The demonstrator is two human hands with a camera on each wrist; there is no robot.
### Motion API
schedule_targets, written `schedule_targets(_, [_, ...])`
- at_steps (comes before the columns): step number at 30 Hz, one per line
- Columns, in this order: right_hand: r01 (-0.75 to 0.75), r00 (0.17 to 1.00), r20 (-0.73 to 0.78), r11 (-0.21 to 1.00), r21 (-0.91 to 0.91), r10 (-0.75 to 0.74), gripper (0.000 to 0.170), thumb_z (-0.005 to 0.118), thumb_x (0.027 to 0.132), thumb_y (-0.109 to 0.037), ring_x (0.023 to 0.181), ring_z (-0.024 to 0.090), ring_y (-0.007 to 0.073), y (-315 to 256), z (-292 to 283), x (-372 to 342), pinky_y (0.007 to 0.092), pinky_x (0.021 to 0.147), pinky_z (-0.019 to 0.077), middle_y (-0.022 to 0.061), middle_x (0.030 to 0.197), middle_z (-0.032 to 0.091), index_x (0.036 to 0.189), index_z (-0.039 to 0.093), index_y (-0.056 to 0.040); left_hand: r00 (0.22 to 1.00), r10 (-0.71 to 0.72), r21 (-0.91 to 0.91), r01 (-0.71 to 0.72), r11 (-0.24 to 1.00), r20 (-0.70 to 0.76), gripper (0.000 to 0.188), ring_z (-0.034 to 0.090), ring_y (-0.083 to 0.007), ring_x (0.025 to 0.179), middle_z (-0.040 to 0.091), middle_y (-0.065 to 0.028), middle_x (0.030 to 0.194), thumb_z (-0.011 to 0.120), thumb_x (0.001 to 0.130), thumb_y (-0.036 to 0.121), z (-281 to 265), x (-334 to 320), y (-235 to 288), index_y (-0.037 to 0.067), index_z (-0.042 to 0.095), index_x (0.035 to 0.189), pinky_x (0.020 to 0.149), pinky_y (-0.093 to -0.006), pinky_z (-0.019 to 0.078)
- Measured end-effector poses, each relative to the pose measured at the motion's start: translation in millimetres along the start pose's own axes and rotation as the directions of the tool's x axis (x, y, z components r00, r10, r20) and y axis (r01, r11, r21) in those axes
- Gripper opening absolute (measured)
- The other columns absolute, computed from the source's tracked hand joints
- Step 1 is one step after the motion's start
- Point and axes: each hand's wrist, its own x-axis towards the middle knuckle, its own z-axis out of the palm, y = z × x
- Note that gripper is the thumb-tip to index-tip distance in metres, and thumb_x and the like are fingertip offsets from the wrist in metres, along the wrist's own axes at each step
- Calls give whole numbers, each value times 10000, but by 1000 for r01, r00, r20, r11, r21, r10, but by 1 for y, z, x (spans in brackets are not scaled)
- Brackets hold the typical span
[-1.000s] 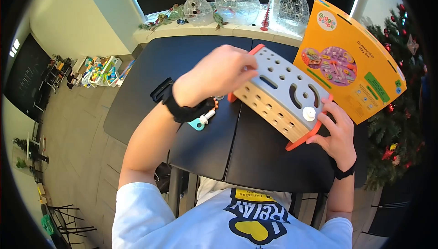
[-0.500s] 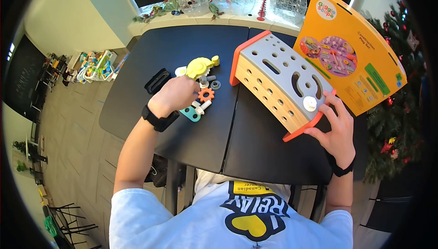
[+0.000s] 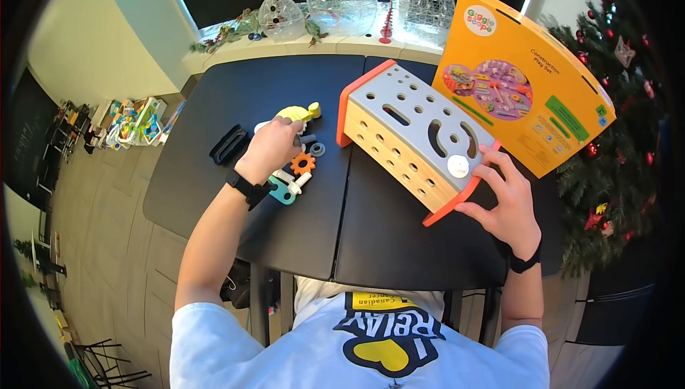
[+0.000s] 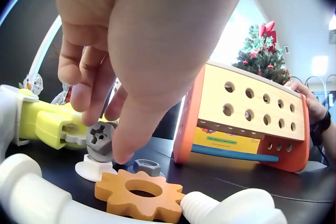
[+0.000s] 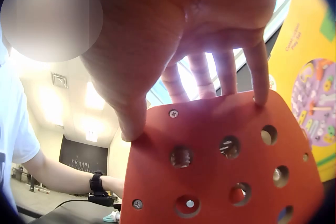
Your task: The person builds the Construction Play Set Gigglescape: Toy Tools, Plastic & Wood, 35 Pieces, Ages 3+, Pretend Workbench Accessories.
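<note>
My left hand (image 3: 270,150) reaches down into a group of loose toy parts on the left of the table. In the left wrist view its thumb and fingers pinch a grey toy bolt (image 4: 100,139) with a cross slot, just above a white piece (image 4: 94,169). Beside it lie an orange gear (image 3: 302,164), a grey nut (image 3: 317,149), a white screw (image 3: 300,183) and a teal strip with holes (image 3: 280,191). My right hand (image 3: 508,200) grips the top edge of the red end panel (image 5: 210,124) of a wooden toy workbench (image 3: 389,150), near a white knob (image 3: 458,166) in its grey top.
A yellow-green toy tool (image 3: 300,112) lies beyond my left hand, with a black strap-like object (image 3: 228,145) to its left. The orange box (image 3: 528,82) stands behind the workbench. A seam splits the black table (image 3: 300,239); a decorated tree (image 3: 599,139) stands at right.
My left hand has come away from the workbench's far left end, moving left and down to the loose parts. My right hand stays at the red panel. The head view has shifted slightly.
</note>
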Motion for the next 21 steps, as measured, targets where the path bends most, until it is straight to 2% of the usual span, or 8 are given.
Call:
schedule_targets(5, [3,1000,7,1000,4,-3,582,945,678,-405,1136,672,362,1,1,0,451,942,551,150,1219,654,1093,707,-73,999,12,-43,-9,999,51,312,713,-367,945,729,-198,952,795,808,149,4,3,-3,10,703,1073,843,-459,588])
schedule_targets(8, [14,1000,2,1000,-3,-14,580,945,680,-402,1128,669,363,1,0,-1,457,947,546,142,1213,654,1100,708,-80,999,25,-86,-28,996,-33,266,695,-366,843,705,-176,937,814,801,149,5,5,-5,1,695,986,796,-453,573])
schedule_targets(11, [11,1000,-11,1000,-2,-11,582,946,681,-398,1118,663,366,0,0,-1,462,954,539,134,1213,651,1110,707,-84,991,-100,-307,67,949,-93,267,690,-314,793,682,-144,928,837,774,108,-19,0,18,-5,684,962,729,-412,578])
schedule_targets(12, [8,1000,-16,1000,-1,-8,586,947,680,-396,1120,658,367,-1,0,-1,463,959,536,133,1216,649,1114,706,-84,986,-89,-343,37,939,-139,302,686,-244,774,651,-109,921,869,747,71,-24,-1,26,-6,678,968,692,-359,575])
schedule_targets(15, [9,1000,-18,1000,3,-9,602,952,673,-391,1140,634,371,0,1,-1,470,986,515,132,1237,641,1127,703,-84,984,21,-552,-118,826,-178,305,687,-213,778,647,-91,954,878,761,58,-44,-9,63,2,684,989,693,-331,571])
schedule_targets(19, [-9,1000,-19,1000,7,9,621,960,662,-380,1177,598,376,0,2,-3,483,1029,481,136,1269,628,1140,699,-81,932,246,-544,-357,760,-268,308,677,-183,773,651,-74,1037,896,782,92,-52,-15,99,28,685,999,670,-308,579])
schedule_targets(21, [-20,999,-25,1000,24,21,622,960,662,-374,1186,593,378,-1,3,-4,485,1035,475,135,1277,624,1143,697,-80,903,285,-510,-418,752,-321,317,682,-190,768,652,-66,1047,906,780,124,-48,-14,114,45,688,997,650,-309,581])
